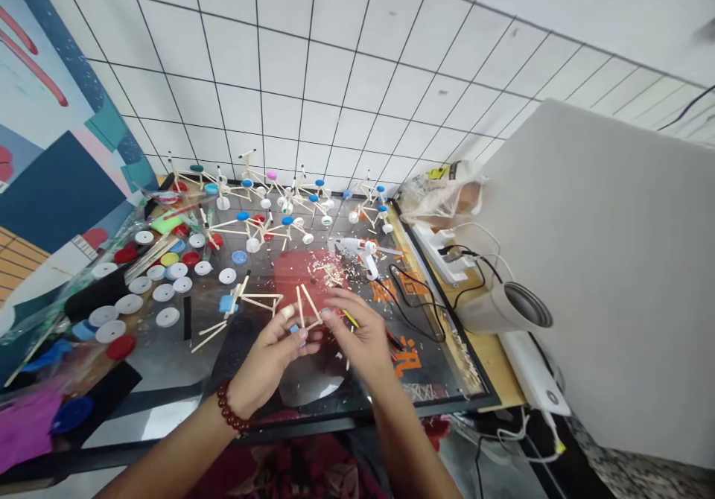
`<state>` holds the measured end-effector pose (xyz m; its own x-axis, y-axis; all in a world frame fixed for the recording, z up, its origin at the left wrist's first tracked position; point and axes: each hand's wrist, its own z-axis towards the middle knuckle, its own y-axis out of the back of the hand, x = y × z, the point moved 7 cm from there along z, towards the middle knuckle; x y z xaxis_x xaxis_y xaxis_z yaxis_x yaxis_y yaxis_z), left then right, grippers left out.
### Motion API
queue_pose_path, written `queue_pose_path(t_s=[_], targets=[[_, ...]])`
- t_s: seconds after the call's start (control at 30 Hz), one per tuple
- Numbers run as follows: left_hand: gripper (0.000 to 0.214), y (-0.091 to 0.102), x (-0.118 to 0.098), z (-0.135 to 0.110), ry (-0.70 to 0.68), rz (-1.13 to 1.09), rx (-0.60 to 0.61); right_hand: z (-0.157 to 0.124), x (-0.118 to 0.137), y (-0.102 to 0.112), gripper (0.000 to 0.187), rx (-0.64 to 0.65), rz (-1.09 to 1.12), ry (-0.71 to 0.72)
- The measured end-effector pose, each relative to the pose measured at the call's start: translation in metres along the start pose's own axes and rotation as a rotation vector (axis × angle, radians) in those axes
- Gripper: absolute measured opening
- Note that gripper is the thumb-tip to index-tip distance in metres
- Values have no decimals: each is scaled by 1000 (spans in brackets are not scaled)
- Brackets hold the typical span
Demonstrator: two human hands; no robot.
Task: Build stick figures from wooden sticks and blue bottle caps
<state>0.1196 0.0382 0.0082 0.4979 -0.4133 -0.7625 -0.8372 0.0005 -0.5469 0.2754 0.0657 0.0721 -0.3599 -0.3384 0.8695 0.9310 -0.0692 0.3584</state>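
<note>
My left hand (275,357) is closed in a pinch on a small piece made of thin wooden sticks (306,305) joined at a blue bottle cap (294,329). My right hand (357,328) meets it from the right, its fingertips pinched on the same sticks, with a yellow-tipped stick (351,319) showing by its fingers. A red bead bracelet (230,409) circles my left wrist. Both hands hover over the dark glass tabletop (313,387), just in front of a red mat (304,275).
A white hot glue gun (360,249) lies behind the hands, its black cord running right to a power strip (447,249). Several stick-and-cap models (279,208) stand at the back. Loose caps (150,283) cover the left. A white cylinder (506,307) lies right.
</note>
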Motion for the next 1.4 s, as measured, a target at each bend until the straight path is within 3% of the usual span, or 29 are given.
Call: queue_pose_path(t_s=[0.07, 0.13, 0.23, 0.4, 0.5, 0.67, 0.77, 0.87, 0.97, 1.07, 1.27, 1.4], targets=[[45, 0, -3, 3, 54, -46, 12, 8, -22, 37, 18, -111, -113, -46], [39, 0, -6, 8, 93, -61, 34, 23, -51, 68, 24, -133, -323, -136], [38, 1, -9, 15, 137, -45, 63, 52, -89, 91, 37, -106, -558, -222], [40, 3, -10, 27, 85, 142, 86, 87, -121, 73, 43, -21, -610, -299], [41, 3, -5, 29, 51, 252, 130, 98, -125, 58, 38, 4, -601, -306], [40, 3, 8, 23, 95, 274, 170, 105, -124, 52, 39, -21, -584, -285], [41, 2, 9, 18, 120, 254, 154, 95, -114, 54, 44, -57, -522, -254], [39, 4, 1, 15, 98, 222, 124, 75, -103, 56, 44, -108, -226, -225], [39, 6, -7, 14, 67, 192, 99, 54, -99, 51, 44, -61, 90, -268], [40, 10, -9, 14, 57, 188, 76, 38, -96, 45, 41, 23, 256, -300], [41, 16, -8, 17, 72, 198, 31, 26, -85, 36, 32, 203, 301, -221], [41, 15, -9, 16, 78, 203, 40, 25, -81, 37, 28, 200, 219, -168]])
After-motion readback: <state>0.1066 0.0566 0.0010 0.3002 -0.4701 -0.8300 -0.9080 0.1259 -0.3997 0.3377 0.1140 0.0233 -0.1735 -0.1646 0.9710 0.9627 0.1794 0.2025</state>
